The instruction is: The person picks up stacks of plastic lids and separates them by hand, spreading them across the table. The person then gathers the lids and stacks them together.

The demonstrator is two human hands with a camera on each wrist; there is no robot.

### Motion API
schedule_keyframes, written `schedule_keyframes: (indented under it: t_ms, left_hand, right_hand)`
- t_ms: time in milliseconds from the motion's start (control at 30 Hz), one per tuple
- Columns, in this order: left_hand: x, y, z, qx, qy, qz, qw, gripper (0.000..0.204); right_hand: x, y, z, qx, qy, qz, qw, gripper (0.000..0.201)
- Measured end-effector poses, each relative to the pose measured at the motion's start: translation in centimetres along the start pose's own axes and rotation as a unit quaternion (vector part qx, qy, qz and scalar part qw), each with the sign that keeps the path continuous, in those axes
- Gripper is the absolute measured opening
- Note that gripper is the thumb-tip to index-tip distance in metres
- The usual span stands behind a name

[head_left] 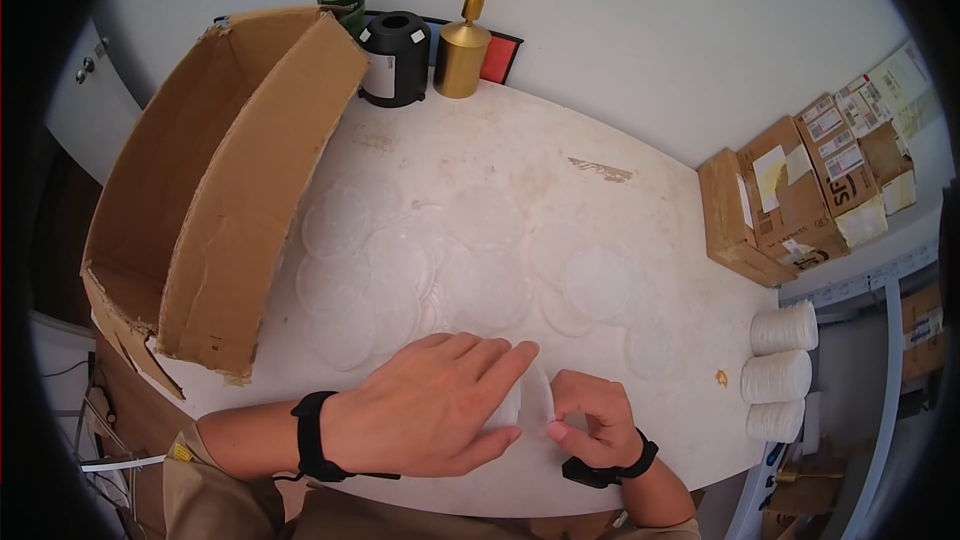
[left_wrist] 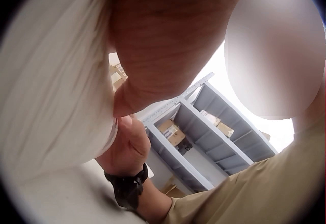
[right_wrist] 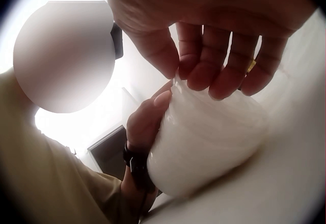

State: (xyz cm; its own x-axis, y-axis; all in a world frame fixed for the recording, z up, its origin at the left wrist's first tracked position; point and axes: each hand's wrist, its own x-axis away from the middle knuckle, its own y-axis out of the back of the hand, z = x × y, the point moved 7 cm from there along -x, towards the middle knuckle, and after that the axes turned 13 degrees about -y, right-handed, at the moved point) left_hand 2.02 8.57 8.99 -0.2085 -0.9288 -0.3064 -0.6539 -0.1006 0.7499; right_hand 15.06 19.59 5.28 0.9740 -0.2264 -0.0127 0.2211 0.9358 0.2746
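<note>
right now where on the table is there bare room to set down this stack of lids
Bare patches: the far middle between the gold can and the brown boxes, and the right part between the loose lids and the three white stacks. Crowded: the centre, covered in lids, the left by the big carton, and the near edge where both hands hold the stack.

Stack of white lids [head_left: 528, 402]: largely hidden behind left hand [head_left: 425, 405]; count of lids indeterminable. Shelf boxes [left_wrist: 171, 132]: labels too small to read.
</note>
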Motion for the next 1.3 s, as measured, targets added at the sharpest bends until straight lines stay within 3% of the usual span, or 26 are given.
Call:
schedule_keyframes:
  t_ms: [133, 200, 233, 300, 400, 500, 633, 833, 1133, 1300]
  left_hand:
    - [-0.1, 0.1, -0.1, 0.002, 0.000, 0.000, 1.000, 0.069]
    - [0.0, 0.0, 0.0, 0.004, 0.002, 0.003, 1.000, 0.069]
    - [-0.1, 0.0, 0.0, 0.001, 0.003, 0.005, 1.000, 0.069]
    - [-0.1, -0.2, 0.0, -0.002, 0.003, 0.008, 1.000, 0.069]
    - [-0.1, -0.2, 0.0, -0.008, 0.002, 0.000, 1.000, 0.068]
    - [-0.1, -0.2, 0.0, -0.014, 0.005, 0.000, 1.000, 0.068]
    - [0.0, -0.2, 0.0, -0.021, -0.004, -0.009, 1.000, 0.065]
    - [-0.1, -0.1, -0.1, -0.017, -0.001, -0.014, 1.000, 0.064]
    - [-0.4, -0.5, -0.7, -0.015, -0.010, -0.007, 1.000, 0.063]
    - [-0.4, -0.5, -0.5, -0.019, -0.004, -0.001, 1.000, 0.057]
  right_hand:
    - [0.6, 3.1, 0.1, 0.001, 0.016, -0.089, 0.996, 0.008]
    - [0.9, 4.6, 1.7, 0.160, 0.060, -0.216, 0.961, 0.009]
    - [0.5, 4.6, 2.2, 0.244, 0.063, -0.235, 0.939, 0.011]
    - [0.2, 4.3, 1.9, 0.250, 0.031, -0.236, 0.939, 0.013]
    - [0.2, 3.4, 1.2, 0.235, -0.015, -0.212, 0.949, 0.017]
    - [-0.4, -0.4, 1.8, 0.109, 0.000, -0.023, 0.994, 0.011]
    - [0.0, -1.6, 0.7, 0.043, -0.028, 0.025, 0.998, 0.004]
    - [-0.1, -1.4, -0.6, -0.091, -0.128, 0.058, 0.986, 0.006]
    - [0.8, -2.8, -2.6, -0.204, -0.235, 0.034, 0.950, 0.009]
    - [0.7, -2.5, -2.7, -0.230, -0.218, 0.021, 0.948, 0.008]
